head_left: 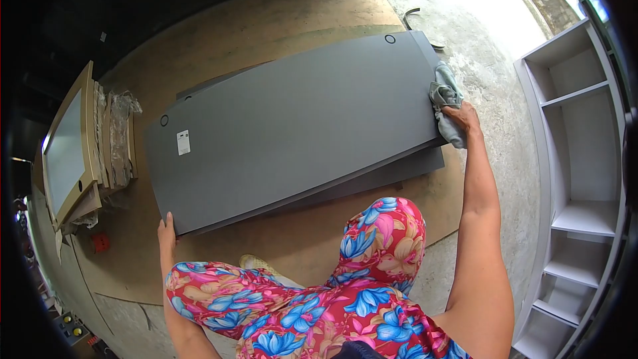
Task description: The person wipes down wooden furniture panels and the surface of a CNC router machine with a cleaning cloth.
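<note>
A large dark grey panel (pixel 292 126) with a white label (pixel 183 142) and small round rings near its corners lies flat, tilted across the view, on top of other grey panels (pixel 372 176). My right hand (pixel 463 117) is closed on a crumpled grey-green cloth (pixel 447 96), which rests against the panel's right end. At the near left corner my left hand (pixel 167 231) touches the panel's edge; its thumb side and fingers show only in part, and whether it grips cannot be made out.
Brown board (pixel 279 246) covers the floor under the panels. Framed pieces (pixel 70 149) with plastic wrap lean at the left. A tall white shelf unit (pixel 585 219) stands at the right, beyond concrete floor (pixel 495 93). A dark curved strip (pixel 407 18) lies at the back.
</note>
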Available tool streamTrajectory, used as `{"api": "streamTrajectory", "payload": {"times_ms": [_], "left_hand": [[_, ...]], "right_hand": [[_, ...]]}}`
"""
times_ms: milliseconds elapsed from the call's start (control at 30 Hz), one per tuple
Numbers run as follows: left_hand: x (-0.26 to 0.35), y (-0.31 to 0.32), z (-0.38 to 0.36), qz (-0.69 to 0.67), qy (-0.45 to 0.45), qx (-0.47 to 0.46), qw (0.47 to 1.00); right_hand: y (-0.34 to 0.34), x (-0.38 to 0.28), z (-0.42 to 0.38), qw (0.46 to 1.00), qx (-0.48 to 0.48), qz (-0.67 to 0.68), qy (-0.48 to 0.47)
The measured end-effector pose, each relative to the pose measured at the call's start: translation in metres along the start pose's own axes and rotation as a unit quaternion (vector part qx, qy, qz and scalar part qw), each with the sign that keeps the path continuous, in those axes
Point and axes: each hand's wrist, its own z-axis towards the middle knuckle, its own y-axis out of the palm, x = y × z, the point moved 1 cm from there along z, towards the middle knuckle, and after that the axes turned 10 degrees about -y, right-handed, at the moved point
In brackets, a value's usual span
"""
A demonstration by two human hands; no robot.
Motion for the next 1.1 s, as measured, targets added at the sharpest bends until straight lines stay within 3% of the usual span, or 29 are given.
{"api": "streamTrajectory", "payload": {"times_ms": [133,500,933,1100], "left_hand": [[0.0,-0.007,0.007,-0.002,-0.005,-0.026,1.0],[-0.015,-0.005,0.02,-0.017,0.021,0.021,0.999],[-0.038,-0.005,-0.016,-0.016,0.022,-0.003,1.0],[-0.048,-0.003,-0.027,-0.044,0.022,-0.005,0.999]], "right_hand": [[0.001,0.001,-0.016,0.999,-0.018,0.028,0.017],[-0.012,-0.004,-0.055,0.993,-0.027,0.103,0.045],[-0.022,-0.007,-0.075,0.998,0.003,0.062,0.01],[-0.019,0.006,-0.067,0.997,-0.035,0.058,0.026]]}}
